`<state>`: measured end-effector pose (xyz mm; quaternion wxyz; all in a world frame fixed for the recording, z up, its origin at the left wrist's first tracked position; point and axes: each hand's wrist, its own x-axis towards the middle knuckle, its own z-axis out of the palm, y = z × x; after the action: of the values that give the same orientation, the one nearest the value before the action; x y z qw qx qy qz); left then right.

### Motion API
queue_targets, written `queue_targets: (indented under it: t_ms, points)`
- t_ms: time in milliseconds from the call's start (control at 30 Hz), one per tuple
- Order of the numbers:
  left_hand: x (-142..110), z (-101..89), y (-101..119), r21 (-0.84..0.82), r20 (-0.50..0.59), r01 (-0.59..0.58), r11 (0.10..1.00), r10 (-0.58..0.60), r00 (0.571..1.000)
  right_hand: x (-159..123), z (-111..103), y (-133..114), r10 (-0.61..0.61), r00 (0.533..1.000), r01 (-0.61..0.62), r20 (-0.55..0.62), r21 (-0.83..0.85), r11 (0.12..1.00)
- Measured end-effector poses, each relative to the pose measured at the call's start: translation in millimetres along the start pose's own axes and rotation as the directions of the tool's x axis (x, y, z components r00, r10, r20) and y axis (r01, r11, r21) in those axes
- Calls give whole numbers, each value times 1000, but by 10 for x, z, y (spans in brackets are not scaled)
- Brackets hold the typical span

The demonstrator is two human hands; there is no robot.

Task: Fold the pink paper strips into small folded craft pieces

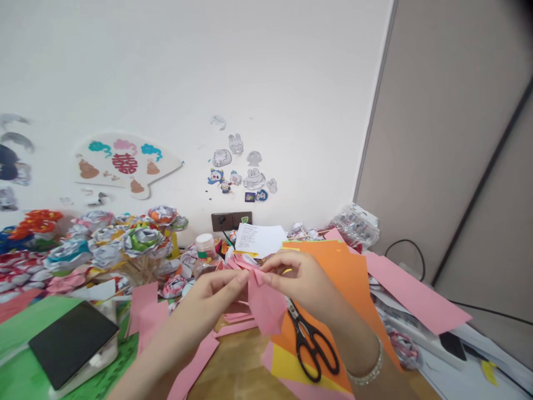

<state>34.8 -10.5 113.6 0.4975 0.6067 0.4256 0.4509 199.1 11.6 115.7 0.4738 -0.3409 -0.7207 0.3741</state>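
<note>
Both hands meet over the middle of the table, pinching a folded piece of pink paper (268,305) between them. My left hand (222,289) has thumb and fingers closed on its upper left edge. On its upper right edge, the thumb and fingers of my right hand (295,275) are closed too. The sheet hangs down in a gathered, curved shape. Black-handled scissors (306,339) lie just below my right hand, on orange paper (341,272) and yellow paper (300,366). Cut pink strips (195,366) are under and beside my left forearm.
Several paper flowers (144,241) crowd the back left. A dark flat device (75,341) lies at the left. Behind the hands stand a jar (205,250) and a written sheet (260,239). A long pink sheet (420,291) and a power strip (435,341) are at the right.
</note>
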Motion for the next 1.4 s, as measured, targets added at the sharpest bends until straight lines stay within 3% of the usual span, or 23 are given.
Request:
queue_targets:
  t_ms: [200, 333, 400, 500, 733, 1033, 1233, 1400]
  points:
    - [10, -24, -9, 13, 23, 25, 1000, -25, 999, -12, 8, -38, 6, 1000, -6, -10, -35, 999]
    - [-13, -19, -30, -127, -44, 91, 988, -97, 994, -16, -4, -42, 29, 999, -29, -23, -22, 999]
    - [-19, 2, -28, -148, -5, 97, 984, -99, 995, -17, -2, -28, 25, 999, -25, -19, -11, 1000]
    - [-12, 44, -24, -126, 63, 79, 989, -71, 995, -19, 8, -4, 4, 1000, -5, -10, -16, 1000]
    - [1, 92, 0, -143, 45, 60, 988, -54, 997, -24, 2, -24, -25, 1000, 24, -3, -55, 998]
    - [2, 107, 73, -85, -136, 7, 996, -19, 991, -26, -8, -52, 20, 1000, -19, -12, 58, 998]
    - [14, 127, -14, -186, -56, -26, 982, 16, 998, -7, 11, -10, 39, 997, -31, -59, 138, 990]
    - [30, 187, -67, -247, -83, -46, 968, 27, 996, 1, 34, 20, 48, 994, -29, -98, 189, 982]
